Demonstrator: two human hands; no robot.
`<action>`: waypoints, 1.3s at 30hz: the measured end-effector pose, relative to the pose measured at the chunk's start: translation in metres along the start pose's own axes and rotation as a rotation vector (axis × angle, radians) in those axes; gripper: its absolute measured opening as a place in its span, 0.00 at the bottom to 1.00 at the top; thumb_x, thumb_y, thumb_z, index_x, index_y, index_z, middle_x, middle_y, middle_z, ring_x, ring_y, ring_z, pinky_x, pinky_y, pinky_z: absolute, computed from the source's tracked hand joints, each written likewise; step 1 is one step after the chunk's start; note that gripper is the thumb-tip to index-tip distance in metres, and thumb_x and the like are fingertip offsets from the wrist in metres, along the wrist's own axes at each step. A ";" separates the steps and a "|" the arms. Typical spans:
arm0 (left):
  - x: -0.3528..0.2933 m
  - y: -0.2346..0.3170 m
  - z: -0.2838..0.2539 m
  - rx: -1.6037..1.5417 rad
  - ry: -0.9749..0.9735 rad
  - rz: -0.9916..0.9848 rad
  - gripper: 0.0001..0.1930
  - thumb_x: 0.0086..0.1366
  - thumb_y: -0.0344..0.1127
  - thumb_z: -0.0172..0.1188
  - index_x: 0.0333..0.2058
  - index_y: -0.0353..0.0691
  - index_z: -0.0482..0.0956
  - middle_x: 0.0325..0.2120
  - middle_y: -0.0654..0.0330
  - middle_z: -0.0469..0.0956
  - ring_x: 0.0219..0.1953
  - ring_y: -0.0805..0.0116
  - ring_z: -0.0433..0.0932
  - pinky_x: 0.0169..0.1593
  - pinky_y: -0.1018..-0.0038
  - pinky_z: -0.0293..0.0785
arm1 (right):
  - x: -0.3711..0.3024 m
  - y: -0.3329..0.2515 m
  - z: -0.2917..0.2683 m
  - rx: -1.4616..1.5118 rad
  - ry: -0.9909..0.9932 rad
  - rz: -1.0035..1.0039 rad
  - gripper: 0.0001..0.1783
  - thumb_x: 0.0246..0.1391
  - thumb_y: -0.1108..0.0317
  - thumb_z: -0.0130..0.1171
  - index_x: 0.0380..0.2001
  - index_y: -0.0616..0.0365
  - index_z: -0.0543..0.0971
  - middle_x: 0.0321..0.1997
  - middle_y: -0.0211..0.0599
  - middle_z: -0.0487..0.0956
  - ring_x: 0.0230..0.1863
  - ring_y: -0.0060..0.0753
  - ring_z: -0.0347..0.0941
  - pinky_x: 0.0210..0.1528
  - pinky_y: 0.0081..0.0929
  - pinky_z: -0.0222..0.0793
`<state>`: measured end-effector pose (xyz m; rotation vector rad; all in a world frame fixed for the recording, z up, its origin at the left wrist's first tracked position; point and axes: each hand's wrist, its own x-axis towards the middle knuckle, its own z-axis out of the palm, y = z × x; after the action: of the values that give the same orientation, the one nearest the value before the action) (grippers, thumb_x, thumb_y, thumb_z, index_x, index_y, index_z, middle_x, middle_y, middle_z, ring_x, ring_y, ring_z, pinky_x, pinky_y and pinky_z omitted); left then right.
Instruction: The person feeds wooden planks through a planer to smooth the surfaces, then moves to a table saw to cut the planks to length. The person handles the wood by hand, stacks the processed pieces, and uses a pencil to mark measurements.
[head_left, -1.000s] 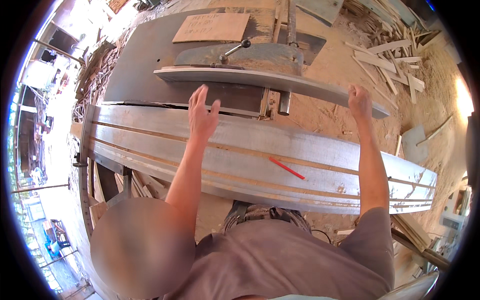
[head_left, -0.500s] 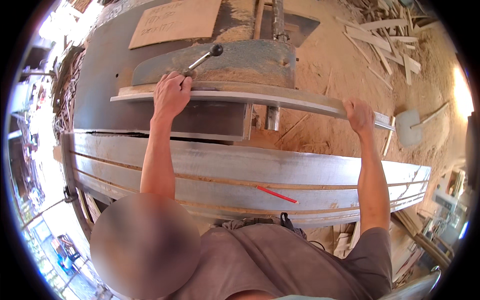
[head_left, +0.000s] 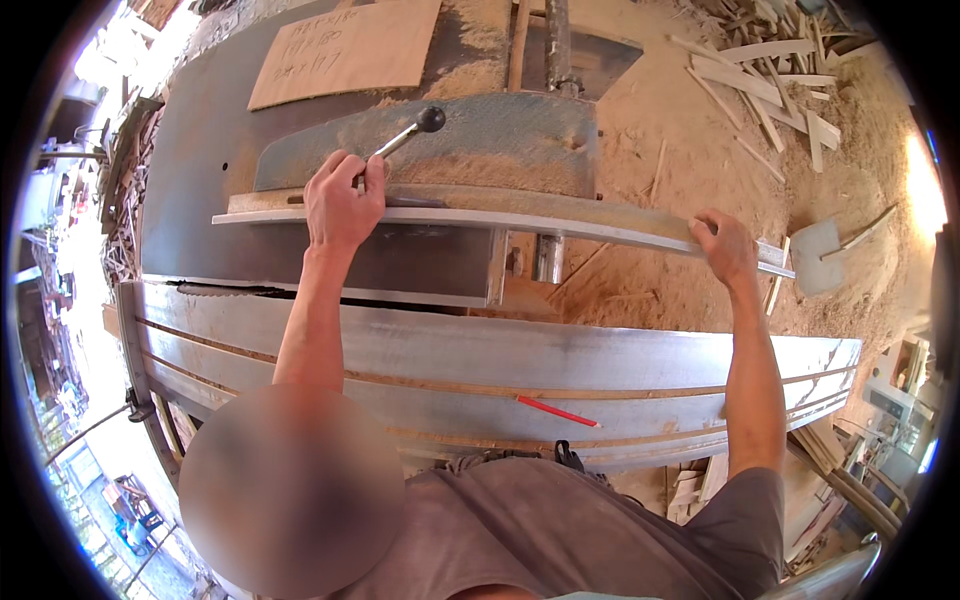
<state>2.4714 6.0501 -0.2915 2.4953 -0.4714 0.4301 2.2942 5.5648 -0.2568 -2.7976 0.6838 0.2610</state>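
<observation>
A long saw fence (head_left: 560, 222) with a pale metal edge lies across a dark saw table (head_left: 420, 262). My left hand (head_left: 340, 205) is closed over the fence's left part, thumb and forefinger beside the foot of a lever (head_left: 400, 138) with a black ball knob. The fence's bluish-grey, dusty bracket (head_left: 480, 140) spreads behind that hand. Toward the fence's right end, my right hand (head_left: 727, 247) curls over its top edge, the fingertips partly hidden. A toothed saw blade (head_left: 222, 291) shows in the slot left of my left forearm.
A grooved metal sliding table (head_left: 640, 360) runs between me and the saw, with a red pencil (head_left: 558, 411) on it. A plywood sheet (head_left: 345, 52) with handwriting lies at the back. Wood offcuts (head_left: 765, 85) and a shovel (head_left: 818, 257) lie on the sawdust-covered floor at right.
The saw, fence and sliding table sit slightly lower in the picture. My left thumb and forefinger have shifted at the lever's foot; my right hand's grip looks looser and slightly farther right.
</observation>
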 end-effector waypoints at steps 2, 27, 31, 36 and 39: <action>0.011 0.007 0.001 0.063 0.137 0.143 0.12 0.63 0.33 0.67 0.22 0.39 0.76 0.22 0.56 0.76 0.24 0.52 0.77 0.29 0.61 0.73 | -0.001 0.001 -0.001 -0.011 0.012 -0.015 0.22 0.59 0.48 0.59 0.44 0.53 0.87 0.42 0.44 0.87 0.48 0.49 0.82 0.53 0.42 0.74; 0.005 0.227 0.053 -0.151 -0.003 0.598 0.04 0.56 0.28 0.67 0.30 0.37 0.81 0.33 0.56 0.81 0.37 0.53 0.77 0.48 0.61 0.75 | -0.100 0.079 0.075 0.920 -0.582 -0.054 0.13 0.58 0.65 0.62 0.45 0.56 0.81 0.31 0.46 0.79 0.36 0.38 0.79 0.39 0.38 0.72; 0.006 0.163 0.089 0.152 -0.082 0.172 0.14 0.62 0.35 0.66 0.44 0.33 0.82 0.46 0.51 0.80 0.52 0.51 0.74 0.60 0.60 0.69 | -0.053 0.104 0.054 0.521 -0.464 -0.204 0.16 0.57 0.67 0.61 0.49 0.57 0.82 0.39 0.47 0.84 0.43 0.51 0.81 0.45 0.44 0.74; 0.010 0.160 0.099 0.080 -0.148 -0.078 0.18 0.66 0.37 0.64 0.51 0.32 0.81 0.49 0.51 0.81 0.58 0.52 0.73 0.64 0.62 0.67 | 0.031 0.145 0.149 0.340 -0.197 -0.457 0.18 0.57 0.68 0.62 0.51 0.57 0.82 0.51 0.47 0.83 0.52 0.50 0.80 0.54 0.40 0.75; 0.004 0.157 0.095 0.029 -0.166 -0.147 0.18 0.66 0.35 0.63 0.51 0.30 0.81 0.46 0.51 0.82 0.56 0.53 0.75 0.63 0.63 0.68 | 0.044 0.134 0.177 0.801 -0.151 -0.341 0.19 0.56 0.69 0.63 0.52 0.57 0.82 0.55 0.48 0.81 0.55 0.43 0.78 0.57 0.35 0.74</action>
<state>2.4283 5.8712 -0.2928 2.5846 -0.3441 0.1746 2.2497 5.4808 -0.4622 -2.0445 0.1903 0.0945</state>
